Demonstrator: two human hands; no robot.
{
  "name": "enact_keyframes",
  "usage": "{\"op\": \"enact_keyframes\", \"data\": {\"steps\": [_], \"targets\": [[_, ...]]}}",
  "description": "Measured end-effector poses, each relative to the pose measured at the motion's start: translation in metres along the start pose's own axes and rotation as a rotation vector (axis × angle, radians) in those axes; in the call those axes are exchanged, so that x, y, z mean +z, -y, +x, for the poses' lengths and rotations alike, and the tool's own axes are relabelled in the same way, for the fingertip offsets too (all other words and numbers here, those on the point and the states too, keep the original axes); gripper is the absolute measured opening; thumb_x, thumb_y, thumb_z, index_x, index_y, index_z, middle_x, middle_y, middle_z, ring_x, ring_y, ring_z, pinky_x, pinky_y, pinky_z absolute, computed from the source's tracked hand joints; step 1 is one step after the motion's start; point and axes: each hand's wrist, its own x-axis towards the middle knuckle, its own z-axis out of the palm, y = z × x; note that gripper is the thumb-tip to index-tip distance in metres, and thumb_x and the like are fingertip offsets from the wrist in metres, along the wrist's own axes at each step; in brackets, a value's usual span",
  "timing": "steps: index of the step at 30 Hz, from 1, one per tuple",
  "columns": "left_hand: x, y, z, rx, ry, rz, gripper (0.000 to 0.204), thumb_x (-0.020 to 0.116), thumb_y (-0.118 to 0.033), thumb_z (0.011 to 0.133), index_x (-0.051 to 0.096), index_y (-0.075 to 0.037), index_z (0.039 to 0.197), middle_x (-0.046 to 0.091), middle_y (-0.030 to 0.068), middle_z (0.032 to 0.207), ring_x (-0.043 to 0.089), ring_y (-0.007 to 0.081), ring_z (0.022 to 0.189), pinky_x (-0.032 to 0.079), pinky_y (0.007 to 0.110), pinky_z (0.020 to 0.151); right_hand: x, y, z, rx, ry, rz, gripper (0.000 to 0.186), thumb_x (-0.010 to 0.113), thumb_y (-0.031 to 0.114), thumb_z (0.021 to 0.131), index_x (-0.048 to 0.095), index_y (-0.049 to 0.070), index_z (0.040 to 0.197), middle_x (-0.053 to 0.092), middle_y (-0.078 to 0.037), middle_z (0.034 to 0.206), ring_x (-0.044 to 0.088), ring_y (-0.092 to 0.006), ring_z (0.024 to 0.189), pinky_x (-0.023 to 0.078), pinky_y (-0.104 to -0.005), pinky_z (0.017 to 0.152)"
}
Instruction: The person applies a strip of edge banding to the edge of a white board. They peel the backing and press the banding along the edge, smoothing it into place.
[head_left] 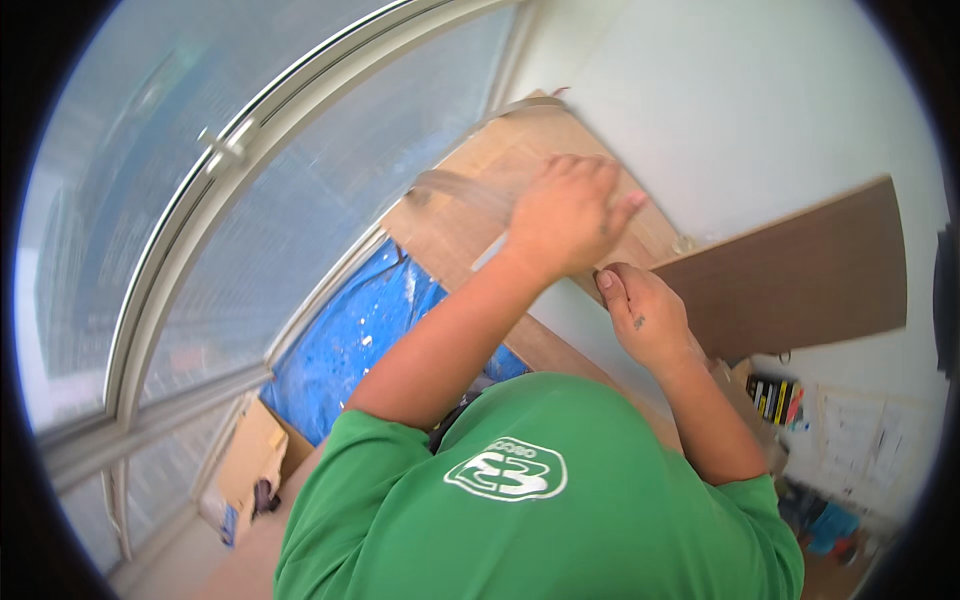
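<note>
My left hand (568, 215) reaches over a light wood panel (450, 225), palm down, with the thumb stretched out to the side. Under it runs a thin, curved brownish strip (455, 187), smeared by motion; I cannot tell whether the hand touches it. Just nearer and to the right, my right hand (648, 318) is closed, its thumb pressed onto a narrow dark edge. Past this hand a dark brown board (800, 270) sticks out to the right. The fingers beneath the right hand are hidden, and how the edge joins the board cannot be made out.
Large framed windows (330, 180) with a handle (225, 145) line the left side. A blue sheet (350, 325) with pale specks lies below them, near a cardboard box (255, 455). A white wall (740, 110) rises behind. Dark and yellow packages (773, 398) sit at the right.
</note>
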Motion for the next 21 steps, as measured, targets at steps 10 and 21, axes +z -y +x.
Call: {"op": "enact_keyframes", "data": {"steps": [10,21], "targets": [[0.001,-0.006,0.008,0.035,0.172,0.162,0.041,0.055,-0.040,0.104,0.068,-0.008,0.127,0.071,0.0148,0.122,0.063,0.0344,0.118,0.044,0.046,0.106,-0.025,-0.087,-0.086,0.338,-0.129,-0.106,0.059,0.040,0.050,0.107,0.063,0.006,0.076,0.065,-0.021,0.076,0.062,-0.0450,0.079,0.046,-0.0556,0.067],[0.005,-0.008,0.009,0.162,0.328,0.292,0.041,0.059,-0.040,0.102,0.069,-0.008,0.125,0.072,0.0123,0.123,0.063,0.0333,0.117,0.043,0.045,0.107,-0.073,-0.194,-0.203,1.042,-0.280,-0.050,0.060,0.042,0.056,0.105,0.079,0.010,0.096,0.075,-0.016,0.096,0.067,-0.0388,0.100,0.047,-0.0536,0.093]]}}
